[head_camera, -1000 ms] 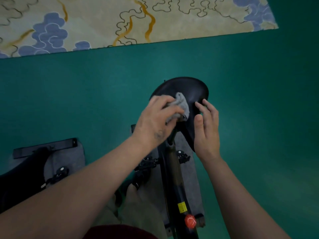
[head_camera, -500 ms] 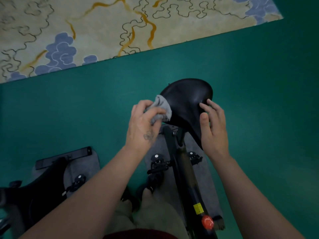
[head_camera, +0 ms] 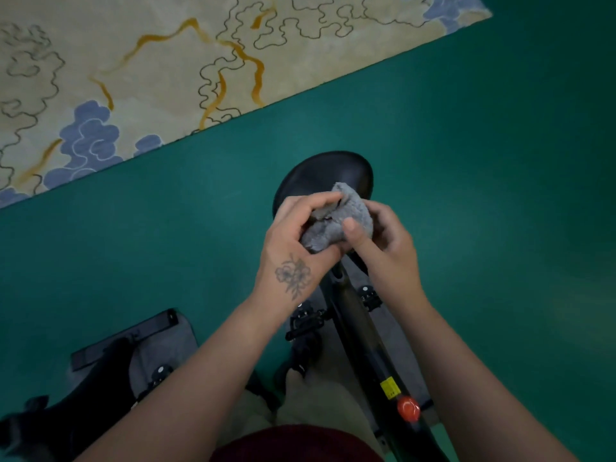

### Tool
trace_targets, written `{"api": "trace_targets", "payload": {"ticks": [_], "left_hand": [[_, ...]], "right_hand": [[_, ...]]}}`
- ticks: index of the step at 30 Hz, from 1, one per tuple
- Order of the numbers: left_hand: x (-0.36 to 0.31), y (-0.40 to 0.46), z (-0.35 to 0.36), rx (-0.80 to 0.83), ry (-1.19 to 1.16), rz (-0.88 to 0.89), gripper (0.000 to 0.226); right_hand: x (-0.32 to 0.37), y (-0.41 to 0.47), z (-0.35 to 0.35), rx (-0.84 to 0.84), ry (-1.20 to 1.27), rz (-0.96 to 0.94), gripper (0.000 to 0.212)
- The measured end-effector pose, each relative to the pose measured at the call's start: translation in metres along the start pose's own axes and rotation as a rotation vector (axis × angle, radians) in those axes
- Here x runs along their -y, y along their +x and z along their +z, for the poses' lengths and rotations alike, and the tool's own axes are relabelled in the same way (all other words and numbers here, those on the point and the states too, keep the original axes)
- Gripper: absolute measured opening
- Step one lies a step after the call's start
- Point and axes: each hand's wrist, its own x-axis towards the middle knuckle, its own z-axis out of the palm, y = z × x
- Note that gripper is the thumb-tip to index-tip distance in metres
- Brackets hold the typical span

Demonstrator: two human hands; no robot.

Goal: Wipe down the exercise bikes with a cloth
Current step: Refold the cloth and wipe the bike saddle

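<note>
Green floor (head_camera: 466, 161), patterned rug (head_camera: 133, 61) beyond; left hand (head_camera: 293, 251) and right hand (head_camera: 386, 248) both clutch bunched grey cloth (head_camera: 336, 225) over black bike saddle (head_camera: 326, 175)

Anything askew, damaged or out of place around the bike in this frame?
Nothing stands out. Both hands, left hand and right hand, hold the grey cloth bunched above the black seat. The bike frame looks intact, and no spill shows on the green floor.
</note>
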Motion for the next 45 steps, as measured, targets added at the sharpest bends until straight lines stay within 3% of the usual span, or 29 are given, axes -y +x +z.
{"api": "trace_targets", "payload": {"ticks": [4,9,15,18,21,25,32,37,39,43,45], "left_hand": [[-0.001,0.003,-0.005,0.149,-0.054,-0.021,0.068],[-0.003,0.019,-0.016,0.141,-0.159,-0.215,0.064],[-0.001,0.041,-0.028,0.083,-0.126,-0.208,0.027],[0.004,0.05,-0.032,0.059,-0.089,-0.257,0.023],[0.018,0.057,-0.031,0.033,-0.027,-0.315,0.023],[0.028,0.06,-0.025,0.007,0.214,-0.267,0.024],[0.046,0.052,-0.032,-0.052,0.515,-0.134,0.035],[0.063,0.042,-0.051,-0.042,0.446,-0.15,0.058],[0.073,0.037,-0.057,0.033,0.396,-0.188,0.074],[0.086,0.025,-0.061,0.197,0.287,-0.24,0.101],[0.088,0.021,-0.059,0.234,0.225,-0.248,0.108]], "right_hand": [[-0.002,0.008,-0.003,-0.054,0.075,0.088,0.023],[0.003,0.017,-0.012,0.076,0.032,0.092,0.026],[0.016,0.037,-0.022,0.146,-0.063,0.082,0.038],[0.02,0.053,-0.029,0.153,-0.15,0.105,0.055],[0.022,0.074,-0.031,0.146,-0.323,0.081,0.049],[0.017,0.105,-0.028,0.093,-0.591,-0.065,0.042],[-0.005,0.1,-0.015,-0.044,-0.966,-0.509,0.04],[-0.016,0.077,-0.007,0.138,-1.063,-0.748,0.012],[-0.02,0.078,-0.004,0.201,-1.099,-0.76,0.011],[-0.032,0.095,-0.006,0.382,-1.163,-0.66,0.035],[-0.036,0.105,-0.007,0.456,-1.141,-0.632,0.038]]}}
